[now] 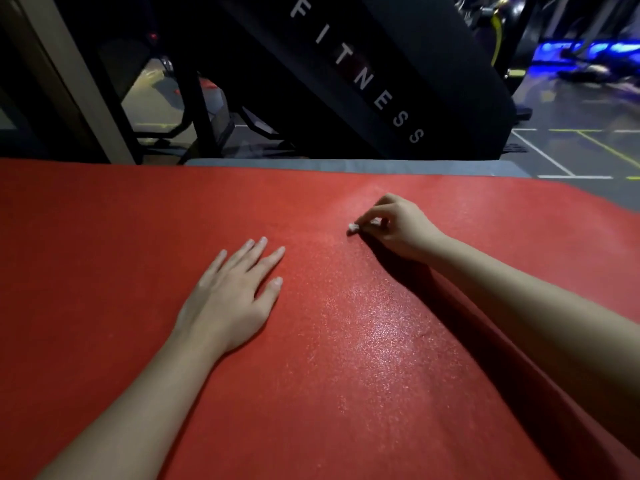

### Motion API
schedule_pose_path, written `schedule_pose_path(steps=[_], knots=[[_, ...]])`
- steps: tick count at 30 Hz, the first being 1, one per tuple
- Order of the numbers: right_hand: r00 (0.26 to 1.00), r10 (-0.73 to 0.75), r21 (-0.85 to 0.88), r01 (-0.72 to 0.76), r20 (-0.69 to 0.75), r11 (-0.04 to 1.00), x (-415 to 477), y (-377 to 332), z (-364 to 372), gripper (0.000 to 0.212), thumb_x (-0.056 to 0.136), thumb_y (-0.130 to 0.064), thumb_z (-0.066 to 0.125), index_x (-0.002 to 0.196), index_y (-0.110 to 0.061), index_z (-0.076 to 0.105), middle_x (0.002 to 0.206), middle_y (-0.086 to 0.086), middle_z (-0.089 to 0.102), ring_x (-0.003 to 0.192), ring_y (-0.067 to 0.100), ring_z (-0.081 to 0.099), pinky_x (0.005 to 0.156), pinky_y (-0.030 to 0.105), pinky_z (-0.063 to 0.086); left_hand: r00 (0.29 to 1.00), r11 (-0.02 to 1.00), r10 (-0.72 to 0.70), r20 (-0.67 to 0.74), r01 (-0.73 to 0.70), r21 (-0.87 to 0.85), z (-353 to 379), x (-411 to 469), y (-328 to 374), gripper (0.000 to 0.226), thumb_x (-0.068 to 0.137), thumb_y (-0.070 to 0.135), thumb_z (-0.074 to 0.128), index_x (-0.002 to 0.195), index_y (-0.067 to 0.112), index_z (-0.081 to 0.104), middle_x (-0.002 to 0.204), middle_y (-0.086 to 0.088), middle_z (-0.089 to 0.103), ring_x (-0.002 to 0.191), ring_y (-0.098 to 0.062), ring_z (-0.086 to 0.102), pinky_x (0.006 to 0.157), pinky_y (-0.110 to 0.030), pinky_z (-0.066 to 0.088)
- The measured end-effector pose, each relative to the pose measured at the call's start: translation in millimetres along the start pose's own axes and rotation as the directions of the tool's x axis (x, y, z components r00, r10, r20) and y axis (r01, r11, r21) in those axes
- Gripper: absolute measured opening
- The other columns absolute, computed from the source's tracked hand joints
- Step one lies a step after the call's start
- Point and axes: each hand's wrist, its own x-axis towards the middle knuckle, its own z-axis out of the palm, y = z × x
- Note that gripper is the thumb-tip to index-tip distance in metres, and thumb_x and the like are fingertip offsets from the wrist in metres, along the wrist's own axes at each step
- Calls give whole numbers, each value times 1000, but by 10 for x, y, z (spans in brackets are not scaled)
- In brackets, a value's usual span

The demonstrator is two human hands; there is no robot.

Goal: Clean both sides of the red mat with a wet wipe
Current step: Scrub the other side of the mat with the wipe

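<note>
Flat across the lower view lies the mat (104, 237), red and grainy, its far edge meeting a grey pad (346, 167). The left hand (232, 299) rests palm down on it, fingers straight and slightly spread, holding nothing. To its right, the right hand (398, 226) has its fingers curled, pinching a small white wipe (353, 228) whose tip touches the mat. A wet sheen shows on the mat nearer the person, between the arms. Behind stands a black machine (346, 64) lettered FITNESS.
</note>
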Motion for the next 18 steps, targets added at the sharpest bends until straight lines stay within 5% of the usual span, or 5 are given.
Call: schedule_pose_path(steps=[6,12,18], knots=[[991,-51,15,50,122,999,-61,-4,-84,15,88,-37,73,100,-29,77,96,-7,61,80,8,58,69,22,45,1000,1000,0,-11,0,-9,23,11,-12,69,91,63,9,157,48,22,167,18,13,153,2,4,127,-35,6],[990,98,-21,-101,-100,995,316,126,16,26,87,-54,68,92,-30,78,86,-7,66,79,12,59,66,26,39,1000,1000,-1,5,1,8,-5,18,6,69,91,63,8,157,48,20,167,18,11,152,3,2,127,-34,4],[986,31,-49,-23,164,999,220,106,-161,21,85,-46,75,95,-28,79,83,-7,72,74,8,64,64,27,46,1000,1000,-1,19,1,29,-1,22,17,68,93,63,9,158,47,17,168,17,9,153,2,2,127,-36,5]])
